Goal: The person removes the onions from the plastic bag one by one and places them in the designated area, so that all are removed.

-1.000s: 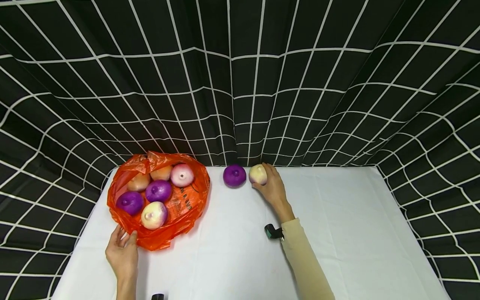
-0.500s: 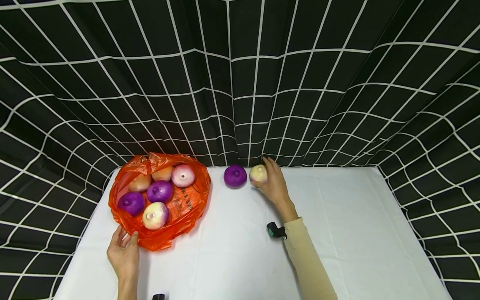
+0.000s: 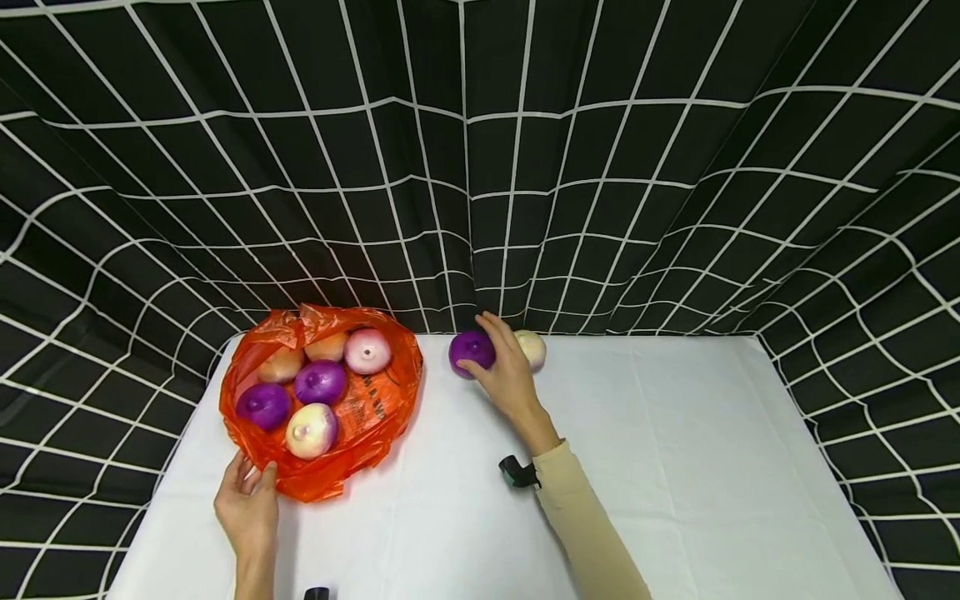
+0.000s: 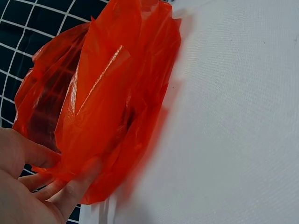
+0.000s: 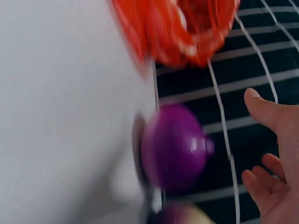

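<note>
My left hand (image 3: 249,508) pinches the near rim of a red plastic bag (image 3: 390,429), thumb on one side of the film and fingers on the other, as the left wrist view shows. Inside the bag lie several onions, among them a purple onion (image 3: 319,382), a white-and-purple onion (image 3: 311,431) and a pink onion (image 3: 367,351). At the table's back edge, my right hand (image 3: 510,379) hovers with spread fingers over another purple onion (image 3: 467,353). The right wrist view shows it apart from that onion (image 5: 173,148). A pale onion (image 3: 532,350) sits just right, partly hidden behind the hand.
A white cloth covers the table (image 3: 675,467). Black curtains (image 3: 585,167) with a white grid stand behind and on both sides, close to the back onions. A small black device (image 3: 517,472) sits on my right wrist.
My right hand has left the pale onion and moved left over the purple one. The pale onion now sits slightly farther right. My left hand still holds the bag's rim.
</note>
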Demonstrator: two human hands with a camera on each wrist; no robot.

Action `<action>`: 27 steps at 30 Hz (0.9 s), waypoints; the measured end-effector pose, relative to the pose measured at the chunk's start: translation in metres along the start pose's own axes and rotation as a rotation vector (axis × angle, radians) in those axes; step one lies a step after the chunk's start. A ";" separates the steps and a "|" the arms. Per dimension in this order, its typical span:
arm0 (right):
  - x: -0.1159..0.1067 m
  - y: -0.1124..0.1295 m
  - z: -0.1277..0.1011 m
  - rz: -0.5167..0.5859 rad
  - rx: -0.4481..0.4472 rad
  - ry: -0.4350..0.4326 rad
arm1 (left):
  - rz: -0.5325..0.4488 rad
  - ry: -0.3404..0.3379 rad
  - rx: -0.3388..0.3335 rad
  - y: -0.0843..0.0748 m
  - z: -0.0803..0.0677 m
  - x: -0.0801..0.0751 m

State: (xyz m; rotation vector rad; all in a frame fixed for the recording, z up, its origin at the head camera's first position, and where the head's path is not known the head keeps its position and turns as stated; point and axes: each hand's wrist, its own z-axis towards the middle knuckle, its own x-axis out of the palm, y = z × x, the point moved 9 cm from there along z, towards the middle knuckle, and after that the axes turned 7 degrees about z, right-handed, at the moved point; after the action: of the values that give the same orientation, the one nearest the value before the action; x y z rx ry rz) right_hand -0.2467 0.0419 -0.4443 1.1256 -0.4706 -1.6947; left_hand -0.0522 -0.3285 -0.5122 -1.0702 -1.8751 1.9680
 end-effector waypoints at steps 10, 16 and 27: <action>0.076 0.053 -0.002 -0.018 -0.057 0.194 | -0.024 -0.032 0.021 -0.002 0.001 -0.002; 0.120 0.083 -0.011 -0.058 -0.097 0.318 | -0.070 -0.046 0.026 -0.002 0.002 -0.005; 0.178 0.113 -0.034 -0.110 -0.116 0.455 | -0.058 -0.029 0.006 -0.002 0.001 -0.004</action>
State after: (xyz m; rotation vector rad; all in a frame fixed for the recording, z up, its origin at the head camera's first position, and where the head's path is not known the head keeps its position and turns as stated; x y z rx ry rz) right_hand -0.1698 -0.1565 -0.4589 1.4201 -0.0241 -1.4736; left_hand -0.0510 -0.3315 -0.5092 -0.9786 -1.8922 1.9660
